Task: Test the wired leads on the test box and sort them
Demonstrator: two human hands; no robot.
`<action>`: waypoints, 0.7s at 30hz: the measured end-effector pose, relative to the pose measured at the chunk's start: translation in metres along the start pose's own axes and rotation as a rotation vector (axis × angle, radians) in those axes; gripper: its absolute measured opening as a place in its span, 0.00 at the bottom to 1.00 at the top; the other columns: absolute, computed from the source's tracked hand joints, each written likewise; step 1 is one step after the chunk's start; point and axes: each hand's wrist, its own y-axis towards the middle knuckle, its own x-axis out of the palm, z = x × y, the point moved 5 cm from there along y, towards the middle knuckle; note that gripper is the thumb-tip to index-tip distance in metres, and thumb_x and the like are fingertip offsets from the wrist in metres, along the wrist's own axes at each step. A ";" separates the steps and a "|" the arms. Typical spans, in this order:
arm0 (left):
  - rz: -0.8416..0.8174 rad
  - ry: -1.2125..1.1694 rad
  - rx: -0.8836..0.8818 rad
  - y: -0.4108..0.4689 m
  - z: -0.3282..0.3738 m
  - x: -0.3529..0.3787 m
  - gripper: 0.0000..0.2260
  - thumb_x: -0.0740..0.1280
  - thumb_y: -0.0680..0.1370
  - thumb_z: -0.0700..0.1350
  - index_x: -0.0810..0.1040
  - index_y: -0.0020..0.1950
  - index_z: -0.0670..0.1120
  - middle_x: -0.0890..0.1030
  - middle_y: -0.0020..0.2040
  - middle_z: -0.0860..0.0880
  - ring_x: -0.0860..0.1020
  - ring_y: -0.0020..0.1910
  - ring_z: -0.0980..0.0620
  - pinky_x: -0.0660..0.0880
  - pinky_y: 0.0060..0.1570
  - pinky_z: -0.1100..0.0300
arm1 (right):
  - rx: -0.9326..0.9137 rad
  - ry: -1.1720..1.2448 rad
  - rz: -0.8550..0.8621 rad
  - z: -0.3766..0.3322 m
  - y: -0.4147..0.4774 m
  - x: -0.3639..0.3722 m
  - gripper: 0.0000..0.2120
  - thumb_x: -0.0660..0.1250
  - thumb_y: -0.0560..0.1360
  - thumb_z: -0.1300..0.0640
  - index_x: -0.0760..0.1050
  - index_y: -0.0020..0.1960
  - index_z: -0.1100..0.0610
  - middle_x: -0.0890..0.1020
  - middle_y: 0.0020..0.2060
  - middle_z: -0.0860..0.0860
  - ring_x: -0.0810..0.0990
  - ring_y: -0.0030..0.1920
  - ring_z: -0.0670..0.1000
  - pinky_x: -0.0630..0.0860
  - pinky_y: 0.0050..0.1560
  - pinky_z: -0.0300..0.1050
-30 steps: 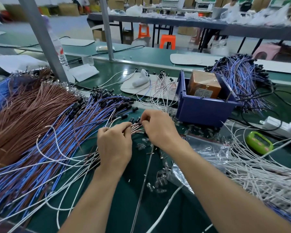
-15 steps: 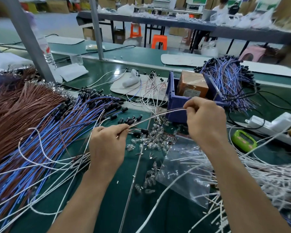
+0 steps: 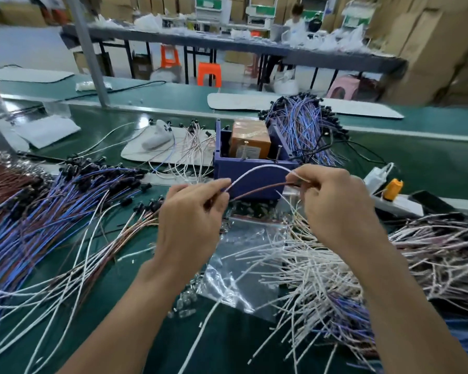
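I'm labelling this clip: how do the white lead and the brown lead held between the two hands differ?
The white lead bows upward in an arch, while the brown lead runs almost straight. The white lead sits above the brown lead. Both span from the left hand to the right hand, pinched in the fingers at each end, in front of the blue box.
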 end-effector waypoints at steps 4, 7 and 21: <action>-0.111 -0.020 0.027 -0.007 0.005 0.019 0.14 0.76 0.77 0.41 0.84 0.63 0.46 0.83 0.50 0.60 0.74 0.48 0.77 0.60 0.62 0.78 | 0.129 -0.233 -0.083 0.024 -0.002 -0.001 0.15 0.63 0.76 0.63 0.85 0.47 0.48 0.85 0.38 0.52 0.80 0.39 0.57 0.78 0.47 0.53; -0.216 0.037 0.083 -0.016 0.005 0.034 0.16 0.77 0.75 0.41 0.84 0.63 0.47 0.87 0.45 0.55 0.78 0.37 0.64 0.61 0.61 0.75 | 0.201 -0.168 -0.087 0.038 -0.008 0.008 0.10 0.64 0.79 0.54 0.84 0.45 0.48 0.83 0.36 0.50 0.80 0.38 0.56 0.78 0.43 0.51; -0.243 0.010 -0.222 -0.027 -0.028 0.052 0.25 0.73 0.78 0.48 0.67 0.71 0.57 0.79 0.36 0.65 0.79 0.43 0.53 0.75 0.47 0.53 | 0.190 0.168 -0.335 0.069 -0.001 0.041 0.07 0.75 0.74 0.45 0.86 0.38 0.43 0.82 0.27 0.48 0.72 0.24 0.44 0.70 0.29 0.37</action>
